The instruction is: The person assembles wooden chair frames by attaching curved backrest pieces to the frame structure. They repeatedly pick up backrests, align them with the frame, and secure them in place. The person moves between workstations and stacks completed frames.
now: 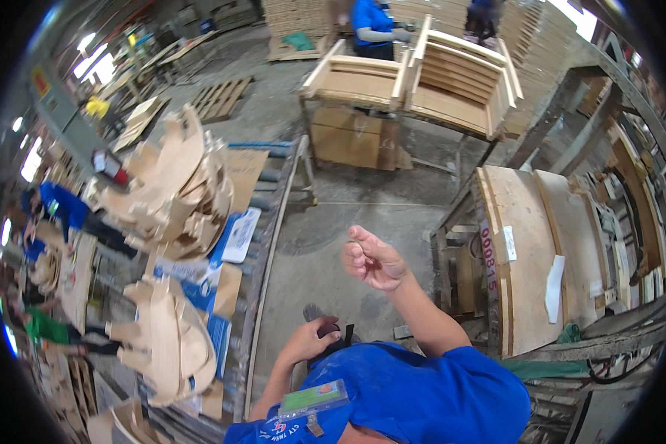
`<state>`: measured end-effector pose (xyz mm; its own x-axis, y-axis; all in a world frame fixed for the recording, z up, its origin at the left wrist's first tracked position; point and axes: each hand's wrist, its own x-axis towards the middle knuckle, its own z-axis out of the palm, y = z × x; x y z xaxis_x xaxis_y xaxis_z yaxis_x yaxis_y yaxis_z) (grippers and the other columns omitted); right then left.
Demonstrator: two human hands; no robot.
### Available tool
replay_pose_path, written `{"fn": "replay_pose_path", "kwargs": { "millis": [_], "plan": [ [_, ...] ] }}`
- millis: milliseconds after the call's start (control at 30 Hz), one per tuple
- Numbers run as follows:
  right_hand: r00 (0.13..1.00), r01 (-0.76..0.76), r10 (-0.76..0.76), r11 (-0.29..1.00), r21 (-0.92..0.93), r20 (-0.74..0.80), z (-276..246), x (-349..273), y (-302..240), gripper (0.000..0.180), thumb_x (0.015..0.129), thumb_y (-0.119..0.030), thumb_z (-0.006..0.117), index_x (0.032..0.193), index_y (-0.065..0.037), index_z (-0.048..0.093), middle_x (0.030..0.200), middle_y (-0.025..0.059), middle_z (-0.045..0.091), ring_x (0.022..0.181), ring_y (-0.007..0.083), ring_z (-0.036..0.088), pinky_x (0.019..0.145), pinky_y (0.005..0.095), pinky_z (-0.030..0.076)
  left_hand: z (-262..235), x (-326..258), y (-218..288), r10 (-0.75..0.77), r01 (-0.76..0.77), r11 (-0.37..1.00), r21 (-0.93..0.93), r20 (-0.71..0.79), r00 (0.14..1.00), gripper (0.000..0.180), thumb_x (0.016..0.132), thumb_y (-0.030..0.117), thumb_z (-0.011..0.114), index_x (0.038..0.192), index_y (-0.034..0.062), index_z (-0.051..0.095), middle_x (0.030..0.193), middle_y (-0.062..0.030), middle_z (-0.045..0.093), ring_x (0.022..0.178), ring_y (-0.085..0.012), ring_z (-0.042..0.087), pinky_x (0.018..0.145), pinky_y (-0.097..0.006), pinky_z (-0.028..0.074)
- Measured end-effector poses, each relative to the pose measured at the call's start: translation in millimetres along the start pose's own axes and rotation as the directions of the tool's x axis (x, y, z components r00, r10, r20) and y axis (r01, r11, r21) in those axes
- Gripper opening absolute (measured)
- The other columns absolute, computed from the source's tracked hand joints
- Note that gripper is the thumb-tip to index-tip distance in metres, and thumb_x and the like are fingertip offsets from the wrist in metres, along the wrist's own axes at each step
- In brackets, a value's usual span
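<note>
My right hand (375, 260) is raised in front of me, over the grey floor (348, 214). Its fingers curl in with the thumb against them, and no object shows in it. Lower and to the left, my left hand (312, 341) hangs close to my waist, beside my dark trousers. Its fingers are loosely bent and partly apart, with nothing visible in them. Left of it, curved pale wooden parts (172, 337) lie stacked on a roller conveyor (263, 296). Beyond them rises a larger pile of similar notched wooden parts (174, 185). Neither hand touches the wood.
Flattened blue-and-white cardboard (240, 235) lies among the stacks. At right stands a metal rack with wooden panels (529, 259). Ahead, wooden frames (459, 81) sit on a stand, with a person in blue (374, 29) behind. Other people work at far left, near a pallet (220, 98).
</note>
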<state>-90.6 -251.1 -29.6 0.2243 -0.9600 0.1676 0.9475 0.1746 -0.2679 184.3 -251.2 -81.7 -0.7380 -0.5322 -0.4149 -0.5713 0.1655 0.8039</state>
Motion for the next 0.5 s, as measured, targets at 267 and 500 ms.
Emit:
{"fn": "replay_pose_path", "kwargs": {
  "millis": [267, 500],
  "plan": [
    [0.906, 0.164, -0.257, 0.946, -0.279, -0.337, -58.5, 16.8, -114.9, 0.02, 0.097, -0.011, 0.071, 0.114, -0.014, 0.06, 0.081, 0.0005, 0.059, 0.069, 0.0112, 0.054, 0.063, 0.0276, 0.042, -42.4, 193.2, 18.2, 0.153, -0.151, 0.988, -0.026, 0.212, 0.965, 0.05, 0.097, 0.033, 0.072, 0.136, 0.0036, 0.063, 0.12, -0.0179, 0.074, 0.112, -0.0253, 0.072, 0.098, -0.037, 0.054],
    [0.842, 0.209, -0.367, 0.898, -0.388, -0.395, -108.3, 94.6, -226.8, 0.017, 0.097, -0.009, 0.07, 0.111, -0.014, 0.061, 0.082, 0.0033, 0.064, 0.071, 0.0134, 0.057, 0.063, 0.0278, 0.044, -133.8, 352.7, 60.9, 0.238, -0.272, 0.959, 0.081, 0.292, 0.926, 0.051, 0.095, 0.035, 0.073, 0.135, 0.0044, 0.064, 0.116, -0.0192, 0.075, 0.109, -0.0287, 0.072, 0.095, -0.04, 0.055]
  ]
}}
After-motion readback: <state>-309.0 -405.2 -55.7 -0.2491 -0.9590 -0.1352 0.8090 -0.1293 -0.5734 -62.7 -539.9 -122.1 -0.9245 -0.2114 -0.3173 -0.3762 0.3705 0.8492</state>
